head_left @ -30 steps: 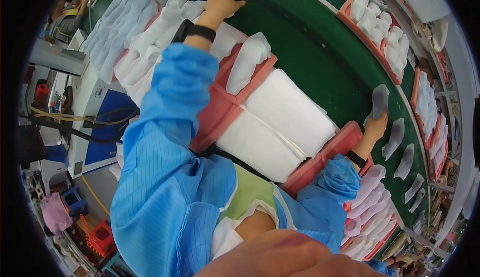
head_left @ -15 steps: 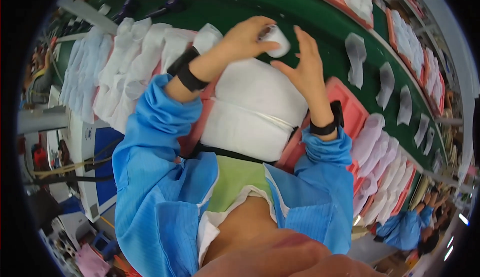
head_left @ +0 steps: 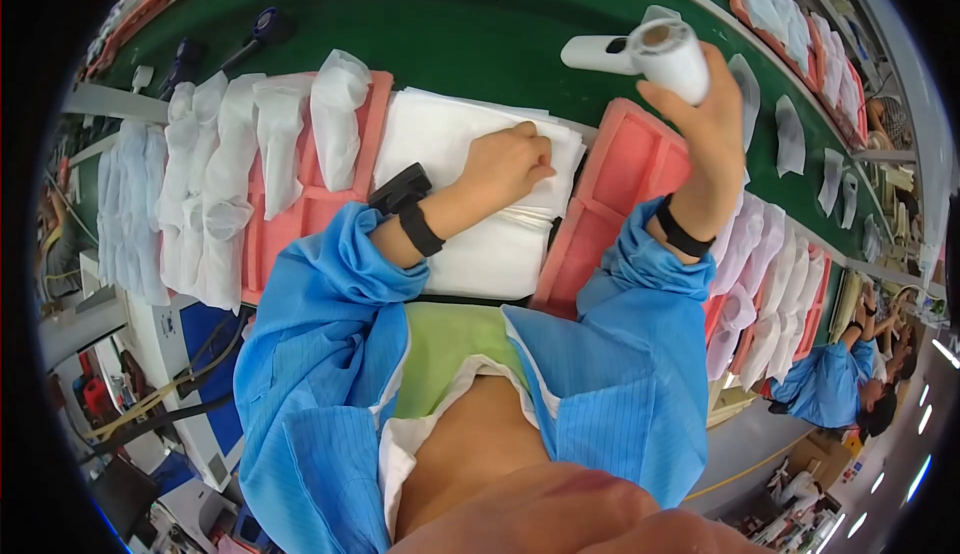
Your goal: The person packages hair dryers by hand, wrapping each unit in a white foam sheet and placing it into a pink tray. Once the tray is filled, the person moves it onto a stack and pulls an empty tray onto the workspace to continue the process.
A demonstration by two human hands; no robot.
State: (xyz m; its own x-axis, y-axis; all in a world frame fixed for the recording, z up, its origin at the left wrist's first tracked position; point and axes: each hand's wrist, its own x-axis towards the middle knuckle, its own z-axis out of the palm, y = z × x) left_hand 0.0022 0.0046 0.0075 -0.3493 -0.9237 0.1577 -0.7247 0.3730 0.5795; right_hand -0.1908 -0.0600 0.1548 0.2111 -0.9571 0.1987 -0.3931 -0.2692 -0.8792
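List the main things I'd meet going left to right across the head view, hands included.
Row of pale-blue wrapped items, row of white wrapped items, left hand, white device, right hand, loose grey sleeves.
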